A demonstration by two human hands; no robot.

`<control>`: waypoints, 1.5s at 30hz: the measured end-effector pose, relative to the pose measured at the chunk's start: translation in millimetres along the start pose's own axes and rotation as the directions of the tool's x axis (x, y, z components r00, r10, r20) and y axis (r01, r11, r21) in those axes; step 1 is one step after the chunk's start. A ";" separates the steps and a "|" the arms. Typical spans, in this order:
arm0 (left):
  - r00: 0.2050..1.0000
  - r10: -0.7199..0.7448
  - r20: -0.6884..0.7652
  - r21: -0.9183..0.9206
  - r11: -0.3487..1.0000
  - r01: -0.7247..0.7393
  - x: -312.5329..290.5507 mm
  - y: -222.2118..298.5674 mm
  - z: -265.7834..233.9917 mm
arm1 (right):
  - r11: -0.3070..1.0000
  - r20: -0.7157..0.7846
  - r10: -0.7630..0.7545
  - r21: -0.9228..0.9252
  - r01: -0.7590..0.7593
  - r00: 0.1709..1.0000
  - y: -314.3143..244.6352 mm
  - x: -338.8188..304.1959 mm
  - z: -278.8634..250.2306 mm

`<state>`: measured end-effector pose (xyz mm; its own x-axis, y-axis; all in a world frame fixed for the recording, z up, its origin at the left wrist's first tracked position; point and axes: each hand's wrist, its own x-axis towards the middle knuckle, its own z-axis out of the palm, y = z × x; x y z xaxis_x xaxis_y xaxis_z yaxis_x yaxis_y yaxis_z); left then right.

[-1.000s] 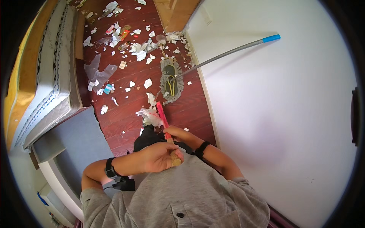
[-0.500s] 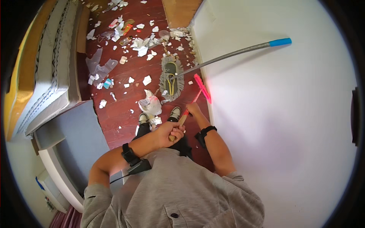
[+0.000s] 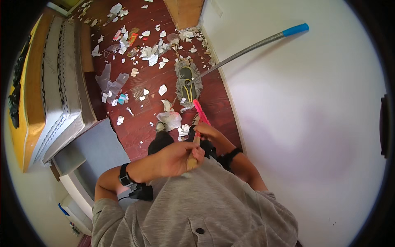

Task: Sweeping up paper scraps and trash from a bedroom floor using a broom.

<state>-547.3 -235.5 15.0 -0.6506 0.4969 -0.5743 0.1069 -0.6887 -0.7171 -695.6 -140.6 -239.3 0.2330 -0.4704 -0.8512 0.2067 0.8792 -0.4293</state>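
Observation:
My left hand [image 3: 181, 158] is closed round the light wooden upper end of a broom [image 3: 201, 113] with a bright pink-red head. Farther along the same handle, my right hand [image 3: 207, 132] is wrapped round its red part. The broom's head points away from me, over the floor by my right shoe, and overlaps the near edge of a grey fringed flat mop [image 3: 187, 84]. The mop's metal pole slants up to the right and ends in a blue grip [image 3: 295, 29] by the white wall. Crumpled clear plastic [image 3: 169, 119] lies between my shoes.
Scraps of paper and wrappers [image 3: 150, 53] litter the dark red wooden floor [image 3: 144, 111]. Mattresses [image 3: 53, 82] stand on edge at the left, near a grey panel [image 3: 94, 140]. A wooden cabinet [image 3: 184, 14] is at the far end; the white wall [image 3: 296, 103] bounds the right.
The broom's head has come nearer to me and left, away from the wall. My right hand has drawn back toward my body; both hands keep their grip. The view has shifted slightly.

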 end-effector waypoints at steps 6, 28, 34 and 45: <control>0.996 -0.086 0.009 0.278 0.957 0.080 -59.6 41.7 -29.9 | 1.000 -0.174 -0.002 -0.027 -0.002 0.985 -38.8 5.7 56.2; 0.915 -0.284 -0.287 0.226 0.908 0.353 -177.5 128.3 -88.3 | 0.965 -0.550 0.054 0.242 0.097 0.834 -35.0 67.7 235.6; 0.897 0.039 -0.440 0.450 0.874 0.183 -70.6 146.2 -138.5 | 0.960 -0.665 -0.073 -0.248 -0.128 0.743 65.9 122.8 152.8; 0.812 -0.113 -0.573 0.360 0.855 0.373 -91.3 -25.5 -184.5 | 0.763 -0.602 0.046 0.536 0.361 0.797 145.0 9.3 287.8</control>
<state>-351.9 -166.0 12.8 -0.1094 0.7838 -0.6113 -0.4222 -0.5934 -0.6852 -390.0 -39.3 -222.5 -0.3773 -0.2886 -0.8800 0.7510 0.4607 -0.4731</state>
